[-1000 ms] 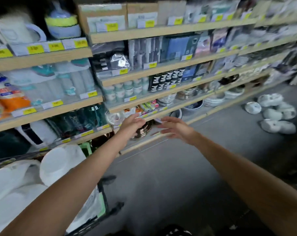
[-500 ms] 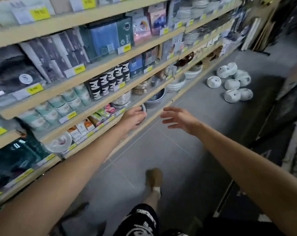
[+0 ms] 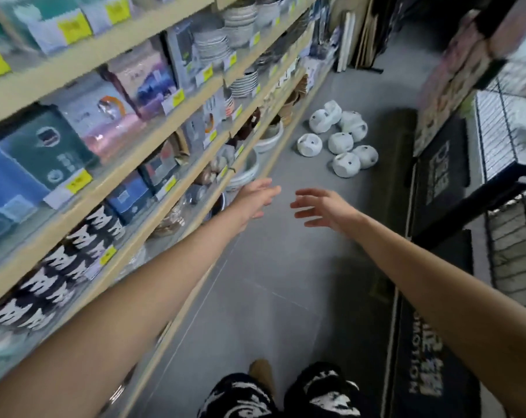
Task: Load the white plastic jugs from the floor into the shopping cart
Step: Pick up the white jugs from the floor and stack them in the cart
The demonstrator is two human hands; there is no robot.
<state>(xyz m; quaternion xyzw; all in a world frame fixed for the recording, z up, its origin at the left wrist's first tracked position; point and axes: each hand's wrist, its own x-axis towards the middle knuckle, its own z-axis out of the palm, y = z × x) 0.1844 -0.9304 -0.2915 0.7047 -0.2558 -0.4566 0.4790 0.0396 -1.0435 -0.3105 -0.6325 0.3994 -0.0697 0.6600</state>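
Several white plastic jugs [image 3: 340,143] lie in a loose cluster on the grey floor, well ahead of me near the foot of the shelving. My left hand [image 3: 257,198] is stretched forward at mid-frame, fingers apart, holding nothing. My right hand [image 3: 325,208] reaches out beside it, also empty with fingers spread. Both hands are well short of the jugs. The shopping cart is out of view.
Long wooden shelves [image 3: 165,122] with boxed goods, plates and bowls run along the left. Dark mats [image 3: 430,351] and a black wire rack [image 3: 508,140] line the right. The grey floor aisle [image 3: 285,282] runs between them. My legs in patterned shorts [image 3: 285,393] show at the bottom.
The view has swung right, away from the cart, and moved along the aisle. The jugs now appear closer and more central. Both hands stay outstretched and empty.
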